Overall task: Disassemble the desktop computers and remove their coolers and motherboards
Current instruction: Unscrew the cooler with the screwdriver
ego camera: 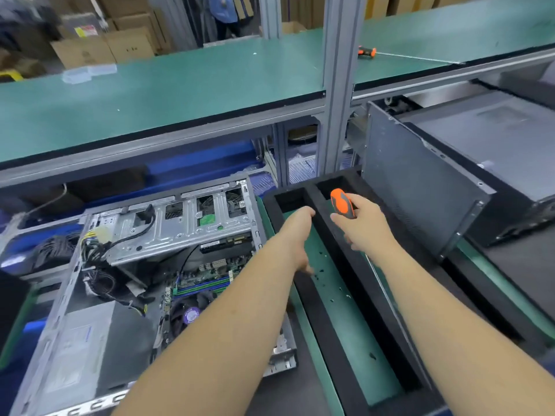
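An open desktop case (69, 310) lies on its side at the left, showing its motherboard (210, 280), a cooler fan with a purple label (190, 315), a drive cage (180, 223) and cable bundles. My left hand (297, 235) reaches into the left slot of a black foam tray (330, 295), fingers pointing down over several small screws. My right hand (363, 223) grips an orange and grey screwdriver (341, 202) above the tray's right slot; its shaft runs down under my wrist.
A removed grey side panel (420, 181) leans against a closed dark computer case (495, 151) at the right. A green shelf (180, 85) runs overhead with another orange screwdriver (367, 51) on it. A metal post (339, 85) stands behind the tray.
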The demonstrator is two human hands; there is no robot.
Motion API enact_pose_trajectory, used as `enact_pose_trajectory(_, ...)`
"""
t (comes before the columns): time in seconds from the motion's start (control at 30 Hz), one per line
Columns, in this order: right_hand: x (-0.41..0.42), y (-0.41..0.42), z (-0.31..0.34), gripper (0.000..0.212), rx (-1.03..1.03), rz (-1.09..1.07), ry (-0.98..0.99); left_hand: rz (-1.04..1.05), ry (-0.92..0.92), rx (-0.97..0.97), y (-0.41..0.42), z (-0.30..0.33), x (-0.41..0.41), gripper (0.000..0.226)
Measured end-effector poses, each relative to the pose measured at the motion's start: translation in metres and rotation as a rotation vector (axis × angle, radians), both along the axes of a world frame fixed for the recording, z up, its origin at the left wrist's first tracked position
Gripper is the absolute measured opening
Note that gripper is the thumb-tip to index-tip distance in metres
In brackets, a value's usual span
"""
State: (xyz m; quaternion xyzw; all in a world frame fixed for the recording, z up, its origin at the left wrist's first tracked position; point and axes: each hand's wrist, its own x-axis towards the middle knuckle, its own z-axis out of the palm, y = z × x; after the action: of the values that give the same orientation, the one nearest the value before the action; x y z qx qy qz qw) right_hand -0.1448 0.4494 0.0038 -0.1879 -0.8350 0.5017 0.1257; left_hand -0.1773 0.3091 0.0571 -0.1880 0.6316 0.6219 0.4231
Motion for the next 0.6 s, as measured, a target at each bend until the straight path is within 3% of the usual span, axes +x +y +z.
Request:
enact_pose_trajectory(0.07,-0.007,-0.022,0.0,0.017,-0.026,0.047,-0.085,-0.079,0.23,-0.096,-0.019,0.018,-0.007,0.038)
enact_pose_trajectory(0.13,-0.013,-0.052,0.002,0.039,-0.052,0.081,-0.167,-0.113,0.59,-0.264,-0.056,0.03,-0.02,0.028)
enact_pose_trajectory(0.23,-0.018,-0.106,0.013,0.055,0.094,0.172,-0.283,-0.113,1.128,-0.862,-0.149,0.034,-0.042,0.023)
enact_pose_trajectory(0.3,-0.016,-0.14,0.016,0.05,0.391,0.224,-0.382,-0.133,1.213,-1.234,-0.224,0.017,-0.05,0.024)
enact_pose_trajectory(0.4,-0.01,-0.168,0.017,0.022,0.821,0.127,-0.395,-0.331,1.076,-1.574,-0.309,-0.024,-0.046,0.052)
enact_pose_trajectory(0.47,-0.008,-0.174,0.013,0.017,0.899,0.059,-0.386,-0.338,1.07,-1.596,-0.334,-0.039,-0.043,0.067)
enact_pose_trajectory(0.6,-0.018,-0.168,0.003,0.022,0.93,-0.001,-0.383,-0.24,1.238,-1.405,-0.334,-0.045,-0.033,0.088)
